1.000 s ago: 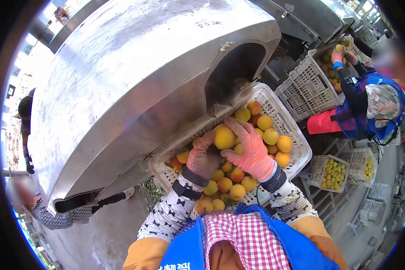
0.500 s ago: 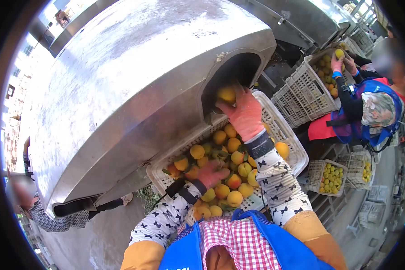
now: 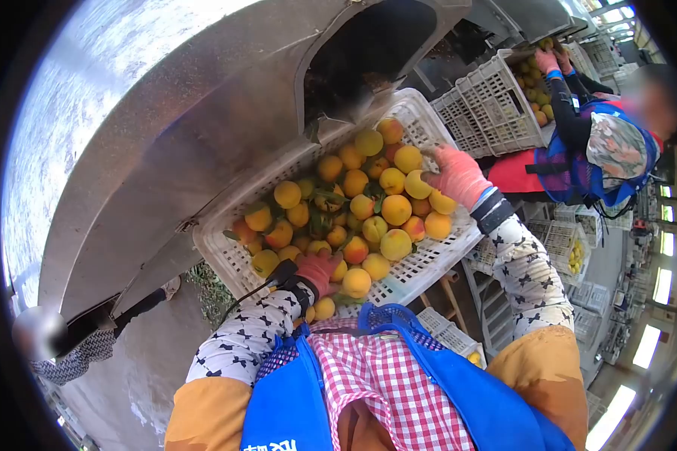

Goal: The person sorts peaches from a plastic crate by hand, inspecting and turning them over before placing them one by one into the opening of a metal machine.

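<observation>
A white plastic crate full of yellow-orange peaches, some with green leaves, stands tilted in front of me. My left hand, in a pinkish glove, lies on the fruit at the near left corner, its fingers partly lost among the peaches. At the crate's right side is my right hand, gloved alike; its thumb and fingers are apart beside the outermost peaches, with no fruit visible in its grasp. Beyond the crate's far rim gapes the dark opening of a metal machine.
At upper right a co-worker handles fruit in another crate. Another person is at lower left, behind the machine. More crates stand on the right, and a crate sits below mine.
My right hand has come out of the machine's opening, without the peach it held, back to the crate's right side. My left hand has shifted toward the near left corner. The view has tilted.
</observation>
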Action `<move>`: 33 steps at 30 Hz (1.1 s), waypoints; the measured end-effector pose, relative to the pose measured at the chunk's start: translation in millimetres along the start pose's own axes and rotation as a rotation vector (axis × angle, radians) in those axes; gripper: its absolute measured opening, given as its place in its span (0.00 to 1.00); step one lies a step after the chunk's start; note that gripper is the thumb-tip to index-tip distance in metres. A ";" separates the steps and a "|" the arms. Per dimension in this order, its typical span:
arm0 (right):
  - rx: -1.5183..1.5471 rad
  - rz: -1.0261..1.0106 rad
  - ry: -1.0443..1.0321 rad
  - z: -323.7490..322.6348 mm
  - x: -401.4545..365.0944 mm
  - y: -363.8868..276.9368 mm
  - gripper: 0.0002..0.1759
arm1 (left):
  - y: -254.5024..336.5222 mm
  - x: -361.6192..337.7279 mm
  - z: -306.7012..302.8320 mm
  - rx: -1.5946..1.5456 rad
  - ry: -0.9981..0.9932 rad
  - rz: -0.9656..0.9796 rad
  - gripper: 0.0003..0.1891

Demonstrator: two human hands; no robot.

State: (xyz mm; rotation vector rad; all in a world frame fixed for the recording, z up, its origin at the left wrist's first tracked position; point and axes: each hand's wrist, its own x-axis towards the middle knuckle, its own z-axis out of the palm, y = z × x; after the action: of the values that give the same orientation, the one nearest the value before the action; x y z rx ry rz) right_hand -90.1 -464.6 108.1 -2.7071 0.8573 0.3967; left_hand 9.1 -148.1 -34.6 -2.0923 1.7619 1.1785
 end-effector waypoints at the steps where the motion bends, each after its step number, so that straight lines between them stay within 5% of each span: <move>1: -0.165 0.042 -0.068 18.6 -2.1 0.3 0.25 | 0.1 2.5 2.9 0.003 -0.001 -0.005 0.44; 4: -0.258 0.268 -0.269 64.2 14.0 -4.2 0.29 | -9.8 7.3 -7.9 -0.024 -0.020 0.067 0.43; 7: -0.073 0.294 -0.227 60.3 13.3 -3.7 0.32 | -10.9 2.6 -8.5 -0.099 0.005 -0.015 0.39; 9: 0.132 0.285 -0.150 48.5 -2.4 -5.8 0.37 | -21.3 -2.2 -19.6 -1.425 0.111 -0.153 0.37; 10: 0.880 0.194 -0.112 45.7 -12.9 -14.1 0.42 | -26.4 -5.7 -32.2 -1.800 0.098 -0.118 0.38; 11: 1.624 0.079 -0.063 44.7 -25.6 -22.2 0.46 | -25.1 -11.1 -50.1 -1.798 0.096 -0.124 0.38; 13: 1.861 -0.149 -0.099 40.6 -35.6 -46.1 0.50 | -19.0 -16.1 -84.9 -2.392 -0.059 0.259 0.38; 14: 1.936 -0.223 -0.119 43.1 -38.9 -61.2 0.48 | -11.3 -19.6 -101.4 -2.389 -0.037 0.264 0.38; 16: 1.802 -0.221 -0.161 28.7 -45.8 -92.0 0.49 | 2.5 -23.3 -126.7 -2.606 0.113 0.445 0.39; 20: 1.370 -0.210 -0.127 6.4 -52.5 -98.2 0.46 | -9.3 -31.6 -132.5 -2.459 0.238 0.503 0.40; 23: 1.656 0.018 -0.163 6.7 -51.9 -113.7 0.45 | -8.8 -37.0 -129.4 -2.310 0.295 0.514 0.43; 25: 1.604 -0.028 -0.027 7.7 -51.7 -120.1 0.45 | -5.0 -39.4 -131.9 -2.338 0.310 0.512 0.44; 27: 0.725 -0.280 0.461 -3.8 -51.7 -128.1 0.47 | -1.2 -46.9 -143.1 -2.360 0.348 0.504 0.45; 33: 0.758 -0.262 0.546 -13.7 -31.0 -123.1 0.49 | -5.6 -37.5 -149.7 -2.368 0.314 0.662 0.44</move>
State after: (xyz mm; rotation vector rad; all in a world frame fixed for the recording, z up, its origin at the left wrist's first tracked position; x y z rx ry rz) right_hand -39.3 -356.3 152.7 -2.1511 0.5816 -0.6306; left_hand 82.6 -204.6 88.9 -1.5592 0.1743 4.6620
